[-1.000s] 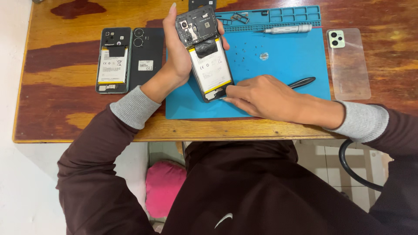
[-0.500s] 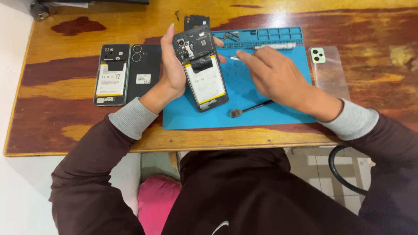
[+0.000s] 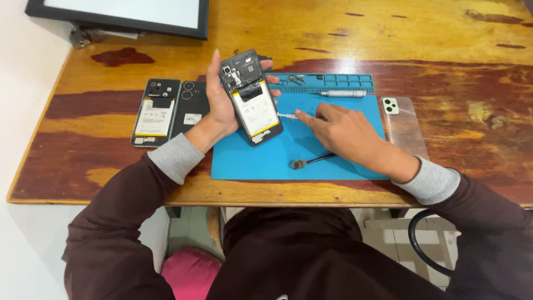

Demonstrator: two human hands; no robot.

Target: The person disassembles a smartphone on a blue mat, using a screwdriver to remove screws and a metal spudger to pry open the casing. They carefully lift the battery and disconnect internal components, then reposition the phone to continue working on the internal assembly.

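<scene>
My left hand holds an opened phone upright over the blue work mat; its back is off, showing a white battery and black circuit parts. My right hand rests on the mat just right of the phone, fingertips pinching a small thin metal tool whose tip points at the phone's right edge. A black spudger lies on the mat in front of that hand.
Another opened phone and a black back cover lie on the wooden table, left of the mat. A silver screwdriver lies by the mat's tray slots. A clear phone case lies right. A framed panel sits far left.
My right hand has left the mat's front edge, let go of the spudger, and now pinches a small metal tool beside the phone. The left hand stays on the phone.
</scene>
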